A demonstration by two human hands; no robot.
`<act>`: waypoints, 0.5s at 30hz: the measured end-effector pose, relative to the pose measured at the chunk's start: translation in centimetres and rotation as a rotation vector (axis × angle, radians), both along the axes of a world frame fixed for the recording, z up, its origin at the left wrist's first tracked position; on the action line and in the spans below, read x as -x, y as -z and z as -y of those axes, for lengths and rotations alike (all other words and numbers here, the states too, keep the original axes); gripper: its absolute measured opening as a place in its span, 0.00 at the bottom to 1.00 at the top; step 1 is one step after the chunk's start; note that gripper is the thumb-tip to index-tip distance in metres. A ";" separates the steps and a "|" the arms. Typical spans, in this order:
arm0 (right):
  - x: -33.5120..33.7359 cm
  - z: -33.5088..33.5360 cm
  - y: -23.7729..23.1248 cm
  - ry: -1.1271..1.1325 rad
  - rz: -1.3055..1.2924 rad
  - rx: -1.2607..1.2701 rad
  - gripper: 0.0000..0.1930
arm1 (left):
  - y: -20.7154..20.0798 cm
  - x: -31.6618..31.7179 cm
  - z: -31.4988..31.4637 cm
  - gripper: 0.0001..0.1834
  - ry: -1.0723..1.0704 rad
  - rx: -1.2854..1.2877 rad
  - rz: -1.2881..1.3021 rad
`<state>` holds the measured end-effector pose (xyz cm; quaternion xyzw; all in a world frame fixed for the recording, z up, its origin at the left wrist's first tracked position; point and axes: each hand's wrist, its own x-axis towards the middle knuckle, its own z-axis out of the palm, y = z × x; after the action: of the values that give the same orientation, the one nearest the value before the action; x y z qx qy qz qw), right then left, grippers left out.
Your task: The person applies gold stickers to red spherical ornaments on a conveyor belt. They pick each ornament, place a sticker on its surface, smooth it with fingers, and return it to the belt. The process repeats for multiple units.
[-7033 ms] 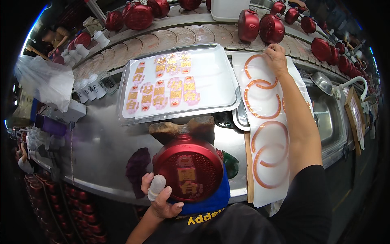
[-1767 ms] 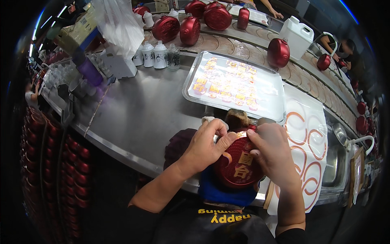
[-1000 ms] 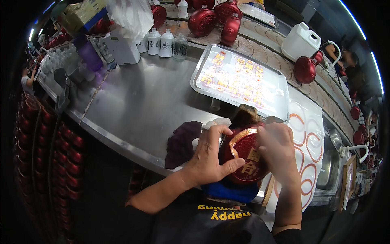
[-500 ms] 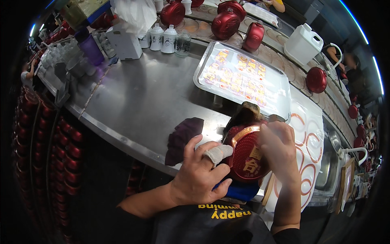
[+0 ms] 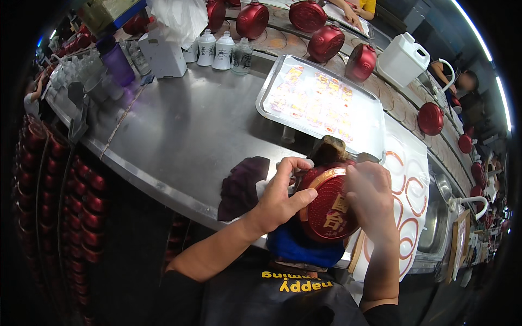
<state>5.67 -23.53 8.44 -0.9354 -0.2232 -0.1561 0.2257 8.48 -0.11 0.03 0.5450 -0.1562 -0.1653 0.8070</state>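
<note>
A round, flat red bottle (image 5: 321,213) with raised gold characters leans on a blue cloth pad (image 5: 304,249) in front of me. Along its upper rim runs a shiny copper-gold strip (image 5: 330,175). With thumb on the front face and fingers round the upper left edge, my left hand (image 5: 280,196) grips the bottle. At the right side of the bottle is my right hand (image 5: 372,198), smeared by motion, so its fingers cannot be made out. A brown-topped dark block (image 5: 330,146) stands just behind the bottle. Beside my left hand lies a dark purple cloth (image 5: 242,187).
A metal tray (image 5: 266,111) of small printed stickers lies behind the bottle. White sheets with copper-coloured rings (image 5: 416,195) are to the right, near a sink (image 5: 437,228). Red bottles (image 5: 326,42) stand on a conveyor. White bottles (image 5: 223,51) and a white jug (image 5: 403,60) stand farther back.
My left hand has moved up and turned, its thumb now on the bottle's face. My right hand stays by the right edge, blurred. Red bottles on the conveyor have shifted to the right.
</note>
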 end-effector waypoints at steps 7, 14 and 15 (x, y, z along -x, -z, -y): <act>0.1 0.0 0.3 0.025 -0.011 -0.020 0.23 | 0.4 0.3 0.0 0.36 0.080 0.012 0.042; 0.2 -0.1 0.4 0.032 -0.009 -0.021 0.22 | 0.8 1.0 0.5 0.39 0.072 0.141 -0.025; 0.2 -0.1 0.5 0.030 -0.003 -0.016 0.22 | 0.9 1.1 0.5 0.39 0.064 0.115 -0.002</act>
<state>5.49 -23.46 7.99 -0.9370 -0.2074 -0.1599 0.2311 7.43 -0.63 -0.85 0.4922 -0.1821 -0.1823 0.8315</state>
